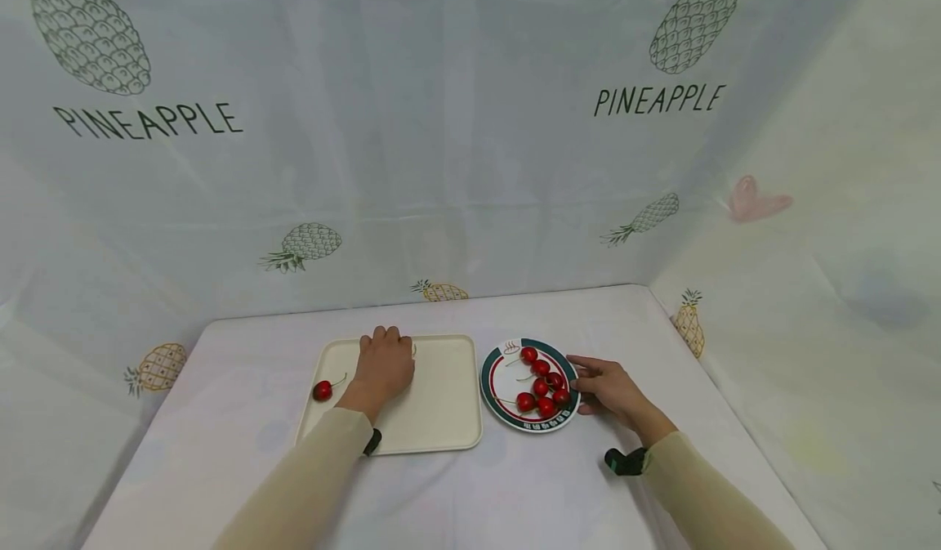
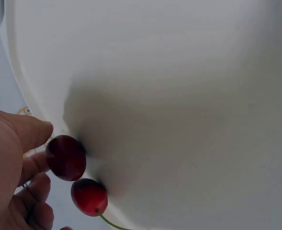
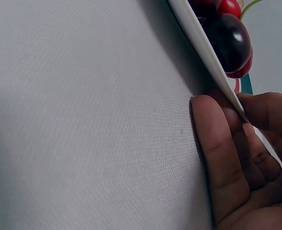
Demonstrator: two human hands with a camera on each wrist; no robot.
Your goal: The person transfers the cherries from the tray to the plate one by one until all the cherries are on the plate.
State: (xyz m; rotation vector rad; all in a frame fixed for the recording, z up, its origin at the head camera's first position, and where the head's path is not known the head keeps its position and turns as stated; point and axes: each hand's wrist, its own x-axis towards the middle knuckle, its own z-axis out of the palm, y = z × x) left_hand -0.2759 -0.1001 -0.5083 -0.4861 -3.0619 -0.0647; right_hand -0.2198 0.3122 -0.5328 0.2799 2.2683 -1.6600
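Observation:
My left hand is over the far side of the cream tray. In the left wrist view its thumb and finger are at a dark red cherry, pinching it low over the tray. Right beside that one lies a brighter cherry with a green stem. My right hand grips the right rim of a round plate with a green band, thumb above and fingers below. Several red cherries with stems are on the plate. The right wrist view shows the rim tilted between thumb and fingers.
One cherry lies at the left side of the tray, its stem pointing right. A white cloth covers the table, and a pineapple-print curtain hangs behind it. The plate stands close to the tray's right edge.

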